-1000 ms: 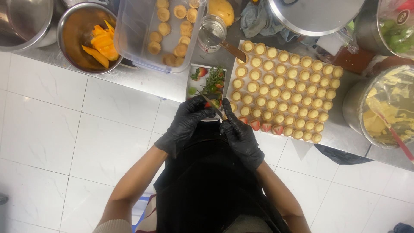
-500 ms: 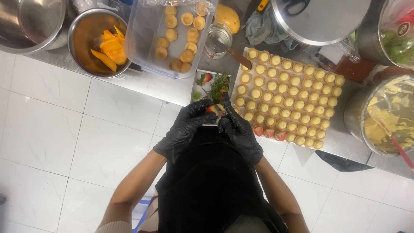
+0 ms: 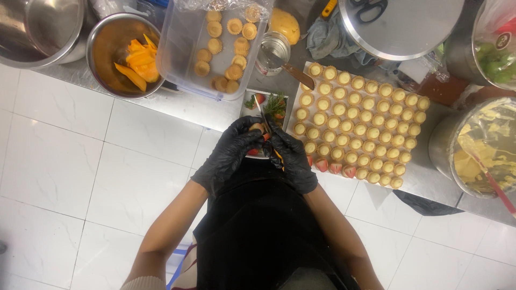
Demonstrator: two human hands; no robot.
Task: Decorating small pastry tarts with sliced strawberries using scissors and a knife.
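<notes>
Black gloves [image 3: 231, 153], yellow tartlets [image 3: 357, 126], orange mango slices [image 3: 137, 59]

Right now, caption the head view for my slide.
Black-gloved left hand and right hand slice a red strawberry beside a tray of filled tartlets.

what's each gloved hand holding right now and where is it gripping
Left hand pinches a small red fruit piece at its fingertips; right hand grips a knife by its handle.

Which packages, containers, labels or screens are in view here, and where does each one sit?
Clear rectangular plastic tub of empty tart shells: top centre, film cover peeled back.
Clear plastic bag of green pieces with a small round dark label: top right corner.
Small white rectangular tray of strawberries and herbs: counter edge, just beyond the left hand and right hand, both black-gloved.
No screens or signs.
</notes>
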